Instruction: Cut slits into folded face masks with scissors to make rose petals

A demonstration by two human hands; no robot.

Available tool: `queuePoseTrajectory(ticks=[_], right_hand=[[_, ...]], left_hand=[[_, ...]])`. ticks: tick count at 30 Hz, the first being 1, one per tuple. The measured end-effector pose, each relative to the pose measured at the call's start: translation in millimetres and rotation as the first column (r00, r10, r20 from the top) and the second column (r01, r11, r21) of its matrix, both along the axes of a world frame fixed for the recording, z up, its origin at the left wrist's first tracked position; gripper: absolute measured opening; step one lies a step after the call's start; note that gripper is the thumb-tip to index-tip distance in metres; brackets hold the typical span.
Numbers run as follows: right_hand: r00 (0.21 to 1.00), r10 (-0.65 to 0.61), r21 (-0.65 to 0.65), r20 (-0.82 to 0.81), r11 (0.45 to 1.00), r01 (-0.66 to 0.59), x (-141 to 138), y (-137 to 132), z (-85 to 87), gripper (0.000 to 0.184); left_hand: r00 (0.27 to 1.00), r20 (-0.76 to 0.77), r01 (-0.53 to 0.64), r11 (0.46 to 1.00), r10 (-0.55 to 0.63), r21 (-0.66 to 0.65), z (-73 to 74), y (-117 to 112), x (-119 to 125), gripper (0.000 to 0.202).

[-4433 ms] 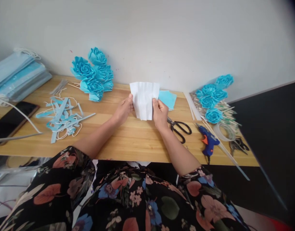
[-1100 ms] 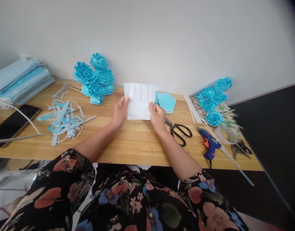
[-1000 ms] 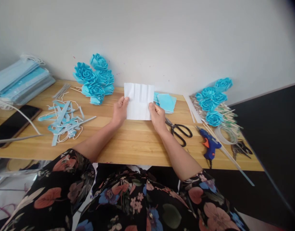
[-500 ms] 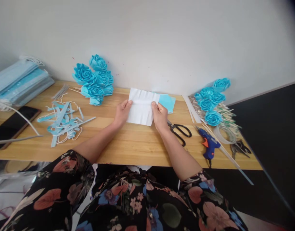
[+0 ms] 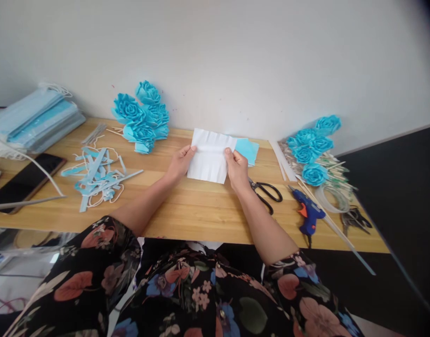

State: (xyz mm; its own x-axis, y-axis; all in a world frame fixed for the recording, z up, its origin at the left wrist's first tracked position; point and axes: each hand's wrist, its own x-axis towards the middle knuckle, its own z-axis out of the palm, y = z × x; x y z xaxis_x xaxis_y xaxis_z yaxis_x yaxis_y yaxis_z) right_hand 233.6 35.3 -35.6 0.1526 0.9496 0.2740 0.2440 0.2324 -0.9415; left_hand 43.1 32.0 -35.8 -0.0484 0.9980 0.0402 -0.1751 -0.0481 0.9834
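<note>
A white, creased rectangular sheet [image 5: 210, 161] is stretched flat between my two hands above the table. My left hand [image 5: 180, 164] pinches its left edge, thumb on top. On the opposite edge my right hand [image 5: 237, 169] grips it the same way, with the thumb on the near face. Behind the right hand lie light blue sheets [image 5: 248, 150], partly covered by the white one. Black-handled scissors [image 5: 267, 192] rest just right of my right wrist, their blades partly hidden by it.
Blue fabric flowers [image 5: 142, 117] stand at back left, more flowers [image 5: 311, 145] at right. Cut strips and ear loops [image 5: 98, 178], a phone [image 5: 28, 182] and stacked face masks [image 5: 39, 117] lie left. A blue glue gun [image 5: 309, 213], tape roll [image 5: 332, 199] and pliers [image 5: 355, 220] lie right.
The whole scene has shifted slightly to the right in view. Both hands keep their hold on the white sheet, which stays spread out.
</note>
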Motion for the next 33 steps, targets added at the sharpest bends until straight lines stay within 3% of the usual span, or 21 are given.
queuePoseTrajectory(ticks=[3, 9, 14, 19, 23, 27, 33], right_hand=[[0.998, 0.036, -0.023, -0.044, 0.999, -0.037, 0.9, 0.0, 0.3, 0.062], [0.933, 0.27, -0.061, -0.237, 0.955, -0.292, 5.5, 2.0, 4.8, 0.038], [0.937, 0.261, -0.111, -0.231, 0.95, -0.291, 10.2, 3.2, 10.9, 0.028], [0.939, 0.259, -0.113, -0.228, 0.95, -0.29, 11.4, 1.6, 15.7, 0.012], [0.923, 0.292, -0.136, -0.251, 0.933, -0.332, 13.2, 1.1, 15.7, 0.017], [0.892, 0.339, -0.125, -0.299, 0.913, -0.389, 14.4, 2.1, 12.8, 0.036], [0.947, 0.284, -0.091, -0.149, 0.95, -0.299, 13.8, 6.4, 6.3, 0.036]], left_hand=[[1.0, 0.016, 0.007, 1.0, -0.006, -0.016, 0.1, 0.6, -0.5, 0.042], [0.998, 0.062, 0.018, 1.0, -0.017, -0.008, 1.1, 4.7, -5.2, 0.037], [0.989, 0.136, 0.064, 0.998, -0.065, 0.016, 7.6, 7.0, -9.1, 0.025], [0.997, 0.068, 0.039, 0.999, -0.041, 0.026, 14.1, 6.0, -13.8, 0.003], [0.995, 0.09, 0.042, 0.999, -0.044, 0.03, 15.9, 6.9, -15.5, 0.009], [0.997, 0.082, 0.015, 0.999, -0.017, 0.03, 14.1, 9.6, -15.4, 0.031], [0.996, -0.09, 0.005, 0.996, 0.003, 0.085, 8.0, 15.7, -19.0, 0.02]])
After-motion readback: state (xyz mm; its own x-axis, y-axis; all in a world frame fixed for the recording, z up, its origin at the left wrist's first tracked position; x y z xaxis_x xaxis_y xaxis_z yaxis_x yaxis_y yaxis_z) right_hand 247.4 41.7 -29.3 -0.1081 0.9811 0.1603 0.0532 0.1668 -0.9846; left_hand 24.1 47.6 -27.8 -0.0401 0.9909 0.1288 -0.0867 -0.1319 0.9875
